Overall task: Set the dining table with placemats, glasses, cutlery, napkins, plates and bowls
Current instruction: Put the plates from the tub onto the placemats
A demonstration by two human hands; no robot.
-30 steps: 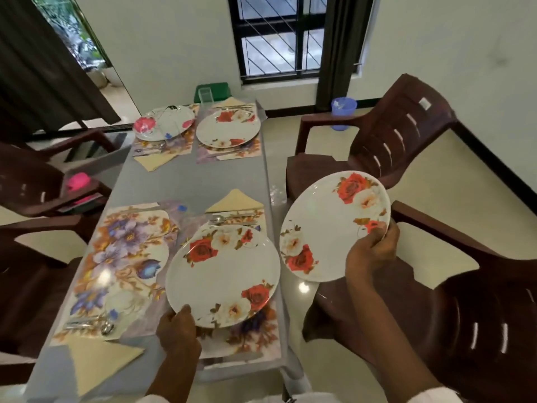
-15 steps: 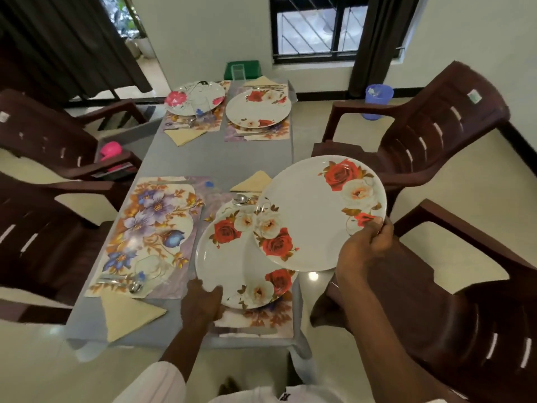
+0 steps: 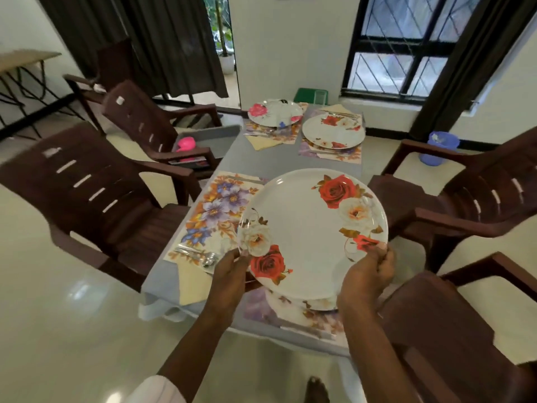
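I hold a white plate with red and cream roses (image 3: 308, 231) in the air above the near end of the grey table (image 3: 261, 164). My left hand (image 3: 232, 271) grips its left rim and my right hand (image 3: 367, 271) grips its lower right rim. Under it, a second rose plate (image 3: 316, 303) rests on the near right placemat (image 3: 273, 314), mostly hidden. The near left floral placemat (image 3: 218, 216) carries no plate; cutlery (image 3: 200, 255) and a yellow napkin (image 3: 193, 283) lie at its near end. Two far placemats each bear a plate (image 3: 274, 112) (image 3: 332, 130).
Brown plastic chairs stand on the left (image 3: 96, 193) (image 3: 145, 123) and on the right (image 3: 470, 193) (image 3: 453, 330) of the table. A green box with a glass (image 3: 312, 96) sits at the far end. A blue bucket (image 3: 438, 146) stands on the floor by the window.
My left hand left the plate lying on the near right mat and took hold of the raised plate. That plate moved left, from beside the table to over it.
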